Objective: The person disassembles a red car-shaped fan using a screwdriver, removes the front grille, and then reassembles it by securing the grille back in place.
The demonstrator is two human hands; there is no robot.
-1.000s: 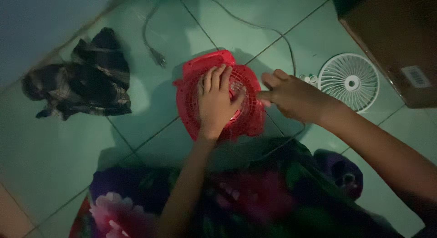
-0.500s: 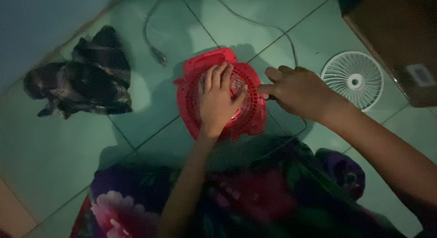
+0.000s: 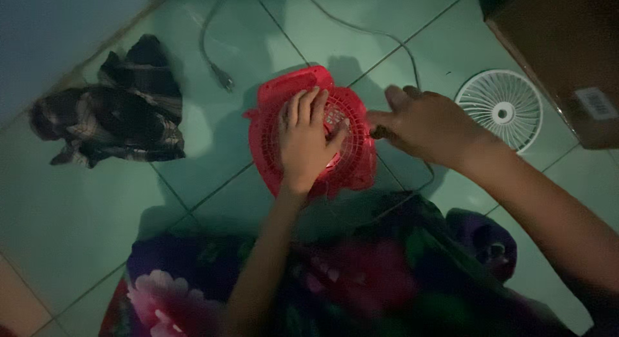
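1. The left hand (image 3: pixel 308 144) lies flat, fingers spread, on the red round plastic fan housing (image 3: pixel 313 132); the housing rests on the green tiled floor (image 3: pixel 213 176).
2. The right hand (image 3: pixel 425 125) pinches the housing's right rim.
3. A white round plastic fan grille (image 3: pixel 505 107) lies right; a dark checked cloth (image 3: pixel 113 111) lies left; a grey cable (image 3: pixel 361 33) runs beyond.

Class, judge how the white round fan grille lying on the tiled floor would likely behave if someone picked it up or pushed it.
The white fan grille looks like thin open plastic ribs, so it is probably light and fairly stiff. Lying flat on the smooth tiled floor, it would likely slide rather than roll. The slender spokes might snap if squeezed.
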